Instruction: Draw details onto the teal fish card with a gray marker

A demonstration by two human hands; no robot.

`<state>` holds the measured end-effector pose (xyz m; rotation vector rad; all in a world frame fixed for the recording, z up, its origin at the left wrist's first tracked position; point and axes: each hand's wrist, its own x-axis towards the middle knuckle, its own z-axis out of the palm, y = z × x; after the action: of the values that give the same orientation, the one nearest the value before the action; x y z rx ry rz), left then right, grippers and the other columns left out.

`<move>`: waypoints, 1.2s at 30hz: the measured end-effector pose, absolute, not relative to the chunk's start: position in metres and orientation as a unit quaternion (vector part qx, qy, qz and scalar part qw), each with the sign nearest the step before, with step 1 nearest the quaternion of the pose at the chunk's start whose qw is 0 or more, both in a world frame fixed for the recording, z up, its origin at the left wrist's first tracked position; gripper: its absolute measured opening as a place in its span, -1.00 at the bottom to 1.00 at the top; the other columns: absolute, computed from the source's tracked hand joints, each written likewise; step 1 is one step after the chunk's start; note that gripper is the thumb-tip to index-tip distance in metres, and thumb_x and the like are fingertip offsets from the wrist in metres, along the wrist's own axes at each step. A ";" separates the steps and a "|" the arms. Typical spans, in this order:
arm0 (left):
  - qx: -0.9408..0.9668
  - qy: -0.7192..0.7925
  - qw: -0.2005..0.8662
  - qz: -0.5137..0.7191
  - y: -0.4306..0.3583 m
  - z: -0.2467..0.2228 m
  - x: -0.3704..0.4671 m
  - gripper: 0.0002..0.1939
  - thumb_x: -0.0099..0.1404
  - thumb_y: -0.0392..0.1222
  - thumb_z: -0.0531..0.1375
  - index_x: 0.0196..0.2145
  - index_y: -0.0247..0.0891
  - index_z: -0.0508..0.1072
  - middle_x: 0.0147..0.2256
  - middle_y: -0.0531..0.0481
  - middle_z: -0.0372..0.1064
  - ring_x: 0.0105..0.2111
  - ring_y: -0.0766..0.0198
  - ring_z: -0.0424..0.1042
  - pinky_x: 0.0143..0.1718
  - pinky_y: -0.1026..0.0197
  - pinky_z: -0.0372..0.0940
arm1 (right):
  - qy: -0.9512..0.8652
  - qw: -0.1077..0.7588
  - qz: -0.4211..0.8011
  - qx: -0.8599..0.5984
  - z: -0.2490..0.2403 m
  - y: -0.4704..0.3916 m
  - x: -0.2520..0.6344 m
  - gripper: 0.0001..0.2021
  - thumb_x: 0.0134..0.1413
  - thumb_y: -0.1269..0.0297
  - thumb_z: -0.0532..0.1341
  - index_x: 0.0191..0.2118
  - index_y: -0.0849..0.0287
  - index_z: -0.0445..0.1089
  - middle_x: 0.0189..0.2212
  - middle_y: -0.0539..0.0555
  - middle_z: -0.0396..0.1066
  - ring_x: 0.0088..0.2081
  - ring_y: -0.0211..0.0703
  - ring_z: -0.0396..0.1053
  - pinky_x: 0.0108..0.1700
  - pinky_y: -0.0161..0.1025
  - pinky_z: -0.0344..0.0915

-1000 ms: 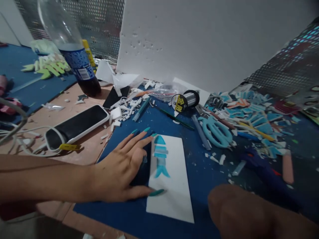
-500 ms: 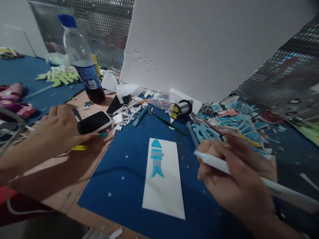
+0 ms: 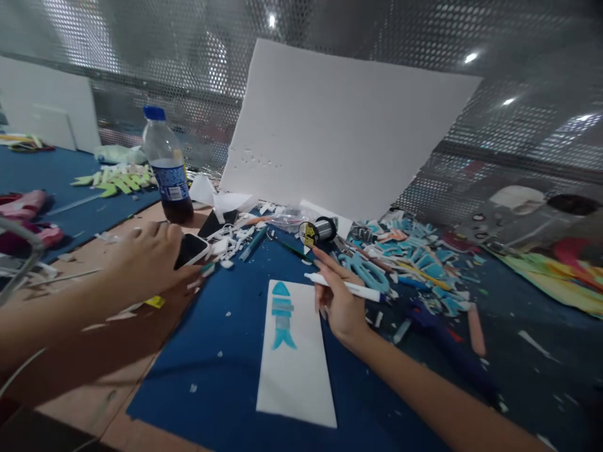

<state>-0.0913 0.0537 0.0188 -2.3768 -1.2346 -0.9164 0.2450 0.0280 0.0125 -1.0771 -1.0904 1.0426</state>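
At frame centre the right hand [image 3: 342, 307] pinched a white marker [image 3: 346, 286] over the fish card [image 3: 294, 370] for drawing, while the left hand [image 3: 146, 260] closed on the phone [image 3: 191, 249].

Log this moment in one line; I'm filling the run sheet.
left hand: on phone | right hand: holds pen | card: flat on mat, fish drawn

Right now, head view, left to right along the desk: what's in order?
Left hand on the phone → white card with the blue fish → right hand holding a white pen → pile of blue scraps.
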 end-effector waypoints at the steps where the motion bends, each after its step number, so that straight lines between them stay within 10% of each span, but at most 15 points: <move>1: -0.827 -0.449 0.155 -0.301 0.053 0.020 -0.076 -0.58 0.44 0.16 0.27 -0.18 -0.32 0.46 -0.30 -0.02 0.39 -0.30 0.18 0.44 -0.24 0.07 0.42 | -0.471 0.598 0.455 -0.462 0.010 0.029 0.244 -0.48 -0.01 0.02 0.40 0.00 0.29 0.57 -0.79 -0.15 0.26 -0.79 -0.36 0.05 -0.76 -0.42 -0.04; 10: -0.894 -0.419 -0.034 -0.156 0.053 -0.011 0.028 -0.70 0.50 -0.10 0.26 0.08 -0.30 0.46 -0.04 -0.10 0.49 -0.17 0.17 0.56 -0.17 0.07 0.53 | -0.463 0.605 0.492 -0.422 0.007 0.025 0.246 -0.55 -0.15 -0.05 0.56 -0.50 0.18 0.40 -0.72 -0.08 0.37 -0.72 -0.40 0.24 -0.66 -0.48 0.18; 15: -0.891 -0.416 -0.094 -0.154 0.051 -0.017 0.022 -0.72 0.51 -0.10 0.26 0.07 -0.30 0.46 -0.06 -0.10 0.49 -0.17 0.17 0.56 -0.16 0.06 0.53 | -0.502 0.546 0.567 -0.360 0.010 0.015 0.250 -0.45 0.07 -0.27 0.35 -0.33 0.23 0.66 -0.54 0.15 0.57 -0.53 -0.11 0.54 -0.47 -0.26 0.50; 36: -0.917 -0.147 0.003 -0.371 0.024 -0.005 0.012 -0.70 0.62 -0.29 -0.17 -0.14 -0.24 0.32 -0.50 0.06 0.36 -0.56 0.28 0.32 -0.46 0.25 0.27 | -0.399 0.468 0.689 -0.384 0.029 -0.018 0.230 -0.38 -0.15 -0.11 0.55 -0.60 0.16 0.14 -0.69 0.01 0.47 -0.76 -0.41 0.29 -0.72 -0.55 0.18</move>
<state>0.0117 0.0242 -0.0045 -2.8752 -0.4608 -1.1651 0.2296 -0.0176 0.0289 -0.9409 -0.9788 1.6889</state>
